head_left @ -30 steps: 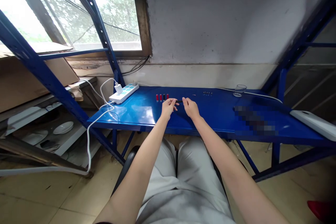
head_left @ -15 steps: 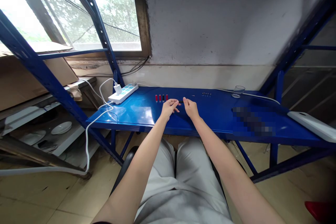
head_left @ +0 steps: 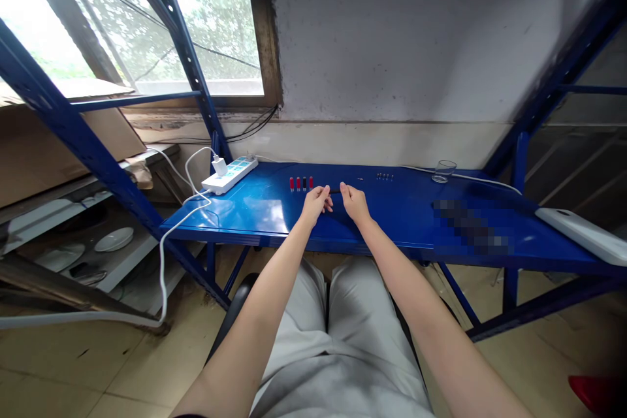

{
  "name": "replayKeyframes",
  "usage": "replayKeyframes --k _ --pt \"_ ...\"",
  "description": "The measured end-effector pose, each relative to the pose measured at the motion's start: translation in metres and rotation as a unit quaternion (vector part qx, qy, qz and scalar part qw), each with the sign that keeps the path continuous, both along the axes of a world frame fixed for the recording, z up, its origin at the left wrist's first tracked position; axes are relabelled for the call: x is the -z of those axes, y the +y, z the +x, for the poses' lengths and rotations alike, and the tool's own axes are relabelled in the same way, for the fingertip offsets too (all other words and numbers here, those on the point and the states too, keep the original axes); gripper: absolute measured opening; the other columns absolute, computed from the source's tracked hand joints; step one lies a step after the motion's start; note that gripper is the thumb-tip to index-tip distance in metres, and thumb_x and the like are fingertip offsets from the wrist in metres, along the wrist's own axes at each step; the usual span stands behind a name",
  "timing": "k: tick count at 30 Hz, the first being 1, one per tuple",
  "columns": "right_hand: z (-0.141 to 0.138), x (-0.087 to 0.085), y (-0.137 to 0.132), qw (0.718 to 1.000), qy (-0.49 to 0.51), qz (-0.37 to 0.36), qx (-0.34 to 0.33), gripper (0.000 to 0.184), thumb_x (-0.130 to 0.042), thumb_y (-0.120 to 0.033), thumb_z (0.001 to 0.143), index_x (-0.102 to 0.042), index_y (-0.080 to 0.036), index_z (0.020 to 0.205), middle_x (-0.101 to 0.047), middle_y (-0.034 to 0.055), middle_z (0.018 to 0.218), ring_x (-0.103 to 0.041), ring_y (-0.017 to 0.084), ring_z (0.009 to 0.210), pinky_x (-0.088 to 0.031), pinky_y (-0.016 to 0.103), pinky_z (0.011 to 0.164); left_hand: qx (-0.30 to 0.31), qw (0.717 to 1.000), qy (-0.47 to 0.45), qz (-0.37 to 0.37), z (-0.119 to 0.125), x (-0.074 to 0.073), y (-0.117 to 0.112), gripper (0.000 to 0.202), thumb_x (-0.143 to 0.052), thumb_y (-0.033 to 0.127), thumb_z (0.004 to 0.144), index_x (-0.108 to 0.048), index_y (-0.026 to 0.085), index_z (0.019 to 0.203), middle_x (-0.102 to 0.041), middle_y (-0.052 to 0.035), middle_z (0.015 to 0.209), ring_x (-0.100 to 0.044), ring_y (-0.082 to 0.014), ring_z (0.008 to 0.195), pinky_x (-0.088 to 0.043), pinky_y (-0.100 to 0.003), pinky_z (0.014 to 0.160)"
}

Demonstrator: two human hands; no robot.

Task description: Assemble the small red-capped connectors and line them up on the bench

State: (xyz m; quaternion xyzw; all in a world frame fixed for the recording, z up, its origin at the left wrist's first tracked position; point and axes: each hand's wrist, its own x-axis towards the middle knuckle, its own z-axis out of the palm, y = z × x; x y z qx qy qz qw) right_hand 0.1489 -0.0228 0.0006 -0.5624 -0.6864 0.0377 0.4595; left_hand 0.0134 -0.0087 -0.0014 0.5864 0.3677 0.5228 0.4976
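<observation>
At frame centre, the left hand (head_left: 315, 201) and right hand (head_left: 353, 201) pinch a thin black piece (head_left: 335, 191) between them, fingers narrow, just right of 4 small plugs (head_left: 301, 183).

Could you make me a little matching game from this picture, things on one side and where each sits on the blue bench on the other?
Things:
1. power strip
2. glass
3. red and black pieces
4. thin black piece

Places:
A. between the two hands' fingertips
B. far left of the bench, with a white charger plugged in
C. back right, beside a white cable
D. in a row just behind the left hand

Pairs: 1-B, 2-C, 3-D, 4-A
</observation>
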Motion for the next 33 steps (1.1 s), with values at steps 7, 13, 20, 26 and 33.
replayKeyframes --k 7,13,20,26,33 --pt "-0.0007 0.0016 0.0013 0.998 0.044 0.026 -0.041 0.050 -0.023 -0.055 0.089 -0.036 -0.020 0.055 -0.040 -0.0009 0.048 -0.038 0.012 0.046 -0.026 0.026 0.050 -0.012 1.000 0.015 -0.016 0.0008 0.0003 0.0014 0.041 -0.047 0.053 0.078 -0.042 0.017 0.060 -0.051 0.0021 0.046 -0.052 -0.0089 0.037 -0.030 -0.018 0.037" --pt "-0.0013 0.0029 0.0025 0.996 0.059 0.028 -0.058 0.050 -0.025 -0.056 0.088 -0.035 -0.021 0.054 -0.038 -0.0009 0.047 -0.037 0.012 0.045 -0.025 0.026 0.050 -0.034 0.999 0.030 -0.015 0.0006 0.0003 -0.0004 0.043 -0.043 0.056 0.079 -0.043 0.017 0.060 -0.046 0.0034 0.040 -0.049 -0.0096 0.036 -0.031 -0.020 0.039" --pt "-0.0017 0.0021 0.0012 0.996 0.056 0.031 -0.065 0.049 -0.024 -0.054 0.088 -0.032 -0.021 0.054 -0.036 -0.0011 0.047 -0.035 0.011 0.045 -0.024 0.026 0.050 -0.047 0.998 0.016 -0.024 -0.0010 -0.0001 -0.0008 0.047 -0.046 0.058 0.077 -0.041 0.018 0.054 -0.045 0.0031 0.036 -0.047 -0.0091 0.034 -0.035 -0.021 0.044" --pt "-0.0013 0.0013 0.0008 0.996 0.051 0.027 -0.063 0.049 -0.025 -0.055 0.088 -0.031 -0.021 0.054 -0.036 -0.0009 0.047 -0.035 0.011 0.045 -0.024 0.027 0.049 -0.047 0.998 -0.005 -0.039 -0.0019 -0.0013 -0.0010 0.045 -0.049 0.056 0.076 -0.042 0.018 0.054 -0.046 0.0022 0.037 -0.047 -0.0099 0.035 -0.034 -0.021 0.042" --pt "-0.0012 -0.0014 -0.0013 0.995 0.062 0.034 -0.065 0.050 -0.027 -0.056 0.088 -0.032 -0.021 0.052 -0.035 -0.0012 0.047 -0.034 0.011 0.045 -0.024 0.027 0.049 -0.041 0.996 -0.024 -0.070 -0.0020 -0.0005 0.0010 0.041 -0.052 0.052 0.076 -0.043 0.018 0.056 -0.046 0.0027 0.037 -0.047 -0.0100 0.034 -0.039 -0.023 0.044"
